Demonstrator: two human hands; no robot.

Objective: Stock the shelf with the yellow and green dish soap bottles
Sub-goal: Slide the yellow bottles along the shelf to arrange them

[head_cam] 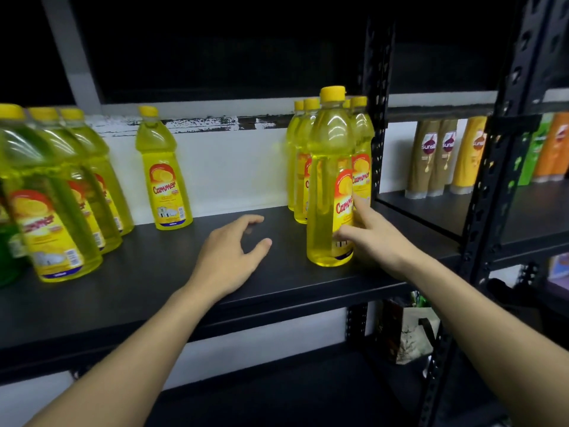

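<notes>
A yellow dish soap bottle [331, 186] labelled "Cammer" stood upright near the front of a black shelf [154, 272]. The right hand [374, 238] touched its label side with thumb and straight forefinger, not wrapped around it. The left hand [229, 257] hovered nearby, fingers loose, holding nothing. More Cammer bottles [300, 161] clustered behind, one [163, 174] stood alone, and a row [61, 195] stood left beside a green bottle [7, 251]. Past a perforated post [377, 118], tubes [437, 155] read "sunsilk".

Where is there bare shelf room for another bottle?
Bare shelf lies between the lone back bottle and the right cluster, partly under the left hand. Crowded: the left row, and the right end where the right hand touches the front bottle.
</notes>
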